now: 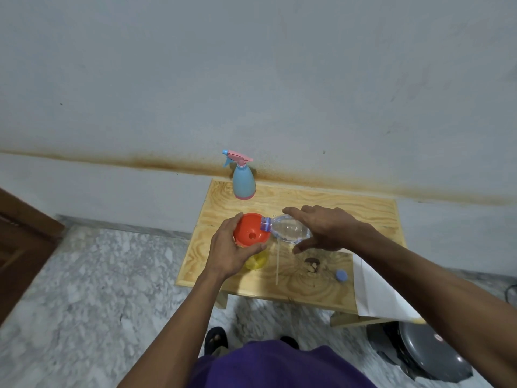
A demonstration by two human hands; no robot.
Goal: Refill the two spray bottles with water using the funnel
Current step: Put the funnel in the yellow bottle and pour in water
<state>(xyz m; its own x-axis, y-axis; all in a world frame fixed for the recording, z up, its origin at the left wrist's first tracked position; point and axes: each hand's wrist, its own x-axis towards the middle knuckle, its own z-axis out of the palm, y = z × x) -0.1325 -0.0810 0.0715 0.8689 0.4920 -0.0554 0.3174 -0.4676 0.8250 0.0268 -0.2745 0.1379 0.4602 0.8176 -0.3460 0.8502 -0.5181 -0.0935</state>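
Tilting a clear water bottle (291,232), the right hand (321,228) grasped its body, neck over the orange funnel (249,231). Left hand (228,247) gripped the funnel rim above a yellow bottle (257,261). Blue spray bottle (244,183) stood at the table's (363,217) far edge; blue cap (341,275) lay near the front right corner.
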